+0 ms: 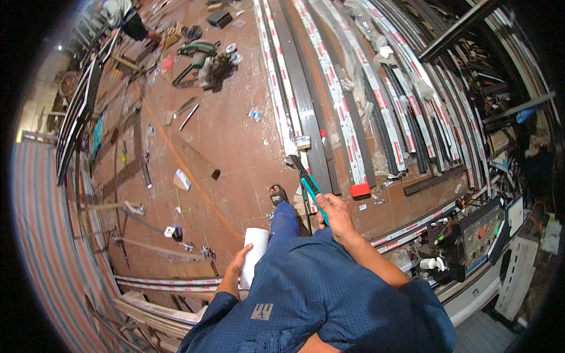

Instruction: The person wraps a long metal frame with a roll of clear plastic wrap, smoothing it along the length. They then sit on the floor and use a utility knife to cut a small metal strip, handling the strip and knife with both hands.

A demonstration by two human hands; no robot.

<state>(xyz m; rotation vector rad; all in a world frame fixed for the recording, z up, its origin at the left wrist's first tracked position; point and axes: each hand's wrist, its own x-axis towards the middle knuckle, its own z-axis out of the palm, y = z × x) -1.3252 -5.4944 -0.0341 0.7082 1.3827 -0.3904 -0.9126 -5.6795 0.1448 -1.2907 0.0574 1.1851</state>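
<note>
Seen from above: right hand [336, 213] grips teal-handled pliers [310, 187], tips aimed at 11 o'clock toward long floor rails [306, 100]. Left hand [240, 259], at 7 o'clock, wraps a white roll [254, 253], steadying it upright.

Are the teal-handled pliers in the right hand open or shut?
Shut, as far as shows: the pliers' dark jaws meet in a single point above the right hand, whose fingers wrap both teal handles together.

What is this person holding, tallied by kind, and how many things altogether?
White roll, in the left hand: 1
Teal-handled pliers, in the right hand: 1
Total: 2
</note>
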